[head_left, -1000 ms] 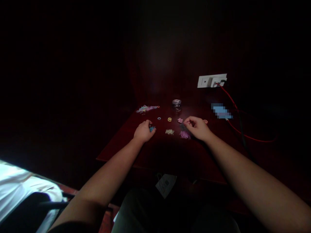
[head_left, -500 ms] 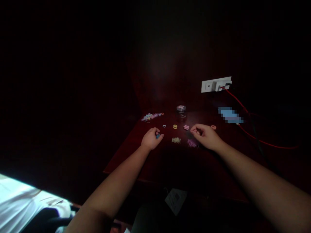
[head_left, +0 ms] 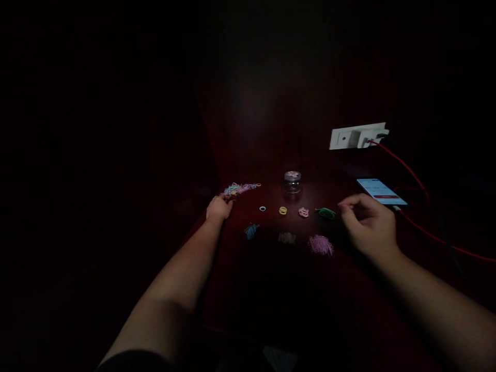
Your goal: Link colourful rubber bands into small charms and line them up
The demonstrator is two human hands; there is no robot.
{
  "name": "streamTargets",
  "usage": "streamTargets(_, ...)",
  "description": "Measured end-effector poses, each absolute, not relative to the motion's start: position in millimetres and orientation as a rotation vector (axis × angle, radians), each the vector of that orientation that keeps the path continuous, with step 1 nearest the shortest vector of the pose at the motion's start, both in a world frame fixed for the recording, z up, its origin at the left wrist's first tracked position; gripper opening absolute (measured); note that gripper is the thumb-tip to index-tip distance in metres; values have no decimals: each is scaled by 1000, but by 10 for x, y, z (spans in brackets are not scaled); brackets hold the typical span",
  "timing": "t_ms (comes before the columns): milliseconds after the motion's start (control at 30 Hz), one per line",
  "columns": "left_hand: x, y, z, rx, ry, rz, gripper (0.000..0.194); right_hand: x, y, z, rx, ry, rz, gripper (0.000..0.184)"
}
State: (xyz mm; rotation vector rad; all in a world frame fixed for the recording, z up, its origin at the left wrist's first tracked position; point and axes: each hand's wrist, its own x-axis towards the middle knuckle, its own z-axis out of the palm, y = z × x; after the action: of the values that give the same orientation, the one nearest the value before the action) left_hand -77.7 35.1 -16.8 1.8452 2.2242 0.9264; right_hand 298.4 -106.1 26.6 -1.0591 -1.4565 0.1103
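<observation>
My left hand [head_left: 219,208] reaches to the near edge of a mixed pile of small coloured rubber bands [head_left: 242,189], its thumb apart from the fingers and nothing visible in it. My right hand [head_left: 370,222] hovers just right of a small heap of green rubber bands [head_left: 326,213]. Its thumb and forefinger are pinched together; whatever is between them is too small to make out. Pink bands [head_left: 303,212], yellow bands [head_left: 282,211] and one pale blue band [head_left: 262,208] lie in a row. Nearer are blue bands [head_left: 251,231], pale yellowish bands [head_left: 287,238] and purple bands [head_left: 321,245].
A clear round jar [head_left: 292,182] with a patterned lid stands at the back of the dark red table [head_left: 232,279]. At right lies a lit phone [head_left: 382,191] on a red cable [head_left: 420,227], which runs from a wall socket [head_left: 356,136].
My left hand has moved left and away from the blue bands to the mixed pile. The right hand has shifted right, uncovering the green heap. My view has turned slightly.
</observation>
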Motion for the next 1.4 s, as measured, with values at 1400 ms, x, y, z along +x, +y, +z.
streamTargets(1400,1047,-816,178,2158,1020,1146,23,2868,-1068,182,-925,-1853,578,15)
